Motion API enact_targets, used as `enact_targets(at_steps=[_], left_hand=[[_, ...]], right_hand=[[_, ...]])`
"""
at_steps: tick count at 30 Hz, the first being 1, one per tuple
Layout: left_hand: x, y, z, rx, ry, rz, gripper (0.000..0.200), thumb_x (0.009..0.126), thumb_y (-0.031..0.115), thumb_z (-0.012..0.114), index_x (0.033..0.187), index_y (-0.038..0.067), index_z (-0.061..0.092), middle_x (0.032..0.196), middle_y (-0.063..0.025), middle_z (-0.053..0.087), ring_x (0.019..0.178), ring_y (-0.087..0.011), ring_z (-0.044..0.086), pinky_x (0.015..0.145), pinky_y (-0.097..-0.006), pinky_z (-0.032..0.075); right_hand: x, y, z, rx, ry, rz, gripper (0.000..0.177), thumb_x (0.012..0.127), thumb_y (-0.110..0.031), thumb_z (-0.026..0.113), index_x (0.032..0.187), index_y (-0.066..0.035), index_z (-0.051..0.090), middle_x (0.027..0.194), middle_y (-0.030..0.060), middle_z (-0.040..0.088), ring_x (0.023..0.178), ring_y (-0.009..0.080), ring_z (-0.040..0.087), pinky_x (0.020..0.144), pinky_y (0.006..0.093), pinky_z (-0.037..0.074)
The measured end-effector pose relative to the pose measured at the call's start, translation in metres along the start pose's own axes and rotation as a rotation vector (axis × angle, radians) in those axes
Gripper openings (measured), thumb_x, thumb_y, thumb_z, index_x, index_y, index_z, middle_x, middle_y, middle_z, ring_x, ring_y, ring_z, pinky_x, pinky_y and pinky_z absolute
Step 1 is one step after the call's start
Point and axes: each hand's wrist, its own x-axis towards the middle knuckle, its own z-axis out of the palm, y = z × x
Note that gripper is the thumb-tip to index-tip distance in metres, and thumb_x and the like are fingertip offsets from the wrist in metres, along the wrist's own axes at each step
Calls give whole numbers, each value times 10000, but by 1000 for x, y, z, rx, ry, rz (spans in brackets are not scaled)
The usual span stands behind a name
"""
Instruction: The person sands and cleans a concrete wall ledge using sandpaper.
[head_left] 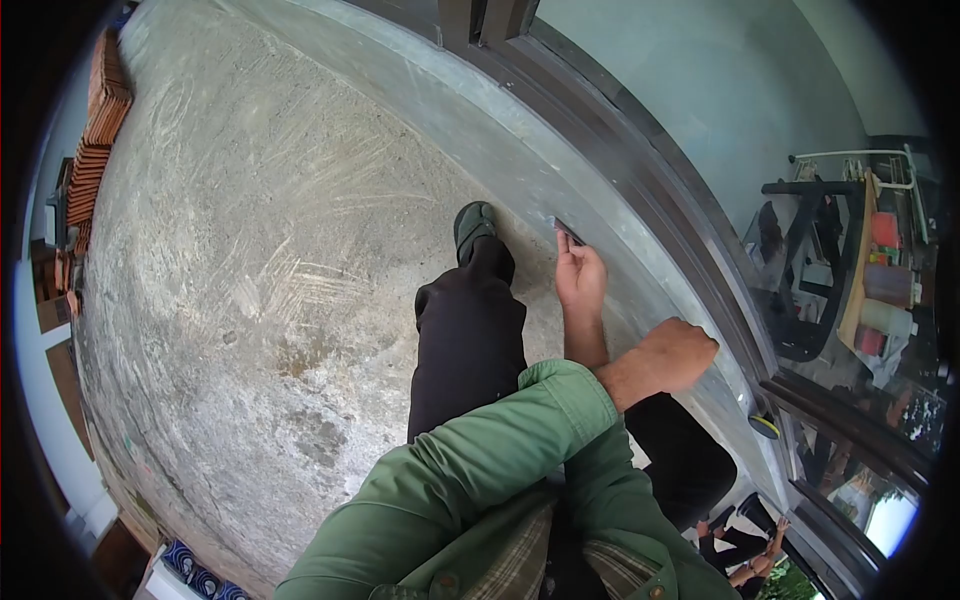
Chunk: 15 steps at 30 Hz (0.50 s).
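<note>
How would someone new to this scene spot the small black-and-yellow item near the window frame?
Find the long dark window frame curving down the picture's right side. Follow the pale ledge beside it down past the left hand. The small rounded item there stands out from dark frame and grey ledge by its yellow band.

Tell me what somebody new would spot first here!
Probably the big green sleeve, stretching across the bottom middle to a curled left hand. Just above, the right hand pinches a small dark tool by the low grey wall. Then maybe the orange tiles, stacked at the top left edge.
</note>
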Motion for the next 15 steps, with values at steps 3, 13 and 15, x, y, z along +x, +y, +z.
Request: enact_targets(at_steps=[3, 13, 15], left_hand=[[-3, -6, 0, 23, -1, -34, 89, 758, 82, 623, 817, 19, 642, 783, -130, 678, 799, -311, 682, 716, -420, 529], [2, -4, 6, 44, -72, -18, 144, 754, 97, 645, 870, 15, 625, 786, -130, 666, 793, -310, 678, 738, -427, 519], [-1, -5, -1, 58, -95, -39, 141, 756, 96, 644, 869, 14, 624, 792, -134, 667, 799, -314, 677, 740, -429, 518]], right_hand=[[-54, -44, 25, 42, -55, 6, 570, 742, 166, 416, 1309, 110, 395, 1368, 240, 428, 1326, 405, 386, 1170, 480, 290], [-14, -25, -5, -54, -46, 18, 559, 746, 160, 398, 1304, 117, 399, 1356, 230, 443, 1319, 388, 400, 1169, 459, 296], [-24, -27, -4, -26, -18, 8, 558, 746, 158, 399, 1302, 115, 401, 1346, 229, 451, 1308, 383, 412, 1167, 455, 301]])
